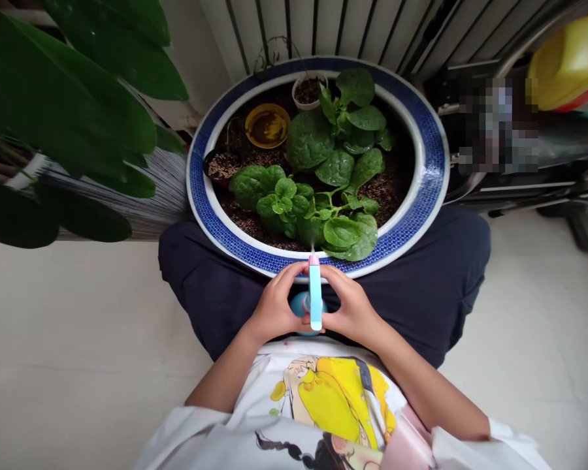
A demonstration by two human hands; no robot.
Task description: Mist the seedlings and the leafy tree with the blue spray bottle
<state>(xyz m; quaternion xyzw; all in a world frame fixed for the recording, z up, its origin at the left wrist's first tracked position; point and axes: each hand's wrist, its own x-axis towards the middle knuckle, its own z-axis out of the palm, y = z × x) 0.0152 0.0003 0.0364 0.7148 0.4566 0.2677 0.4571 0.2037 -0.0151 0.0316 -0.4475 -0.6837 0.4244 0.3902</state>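
Both my left hand (276,304) and my right hand (351,301) are closed around a light-blue spray bottle (315,297) with a pink nozzle, one from each side. The nozzle points forward at the plants, and a short whitish mist shows at its tip. Just beyond it stands a round pot (434,171) with a blue-and-white rim. Leafy green plants (342,234) grow from the brown soil (255,225) inside, some leaves wet. Fingers partly hide the bottle's body.
Inside the pot are a yellow dish (267,126), a small white pot (309,91) and a small dark pot (223,164). Large leaves (78,98) hang at the left. A radiator (333,29) stands behind. A yellow container (566,62) is at the right.
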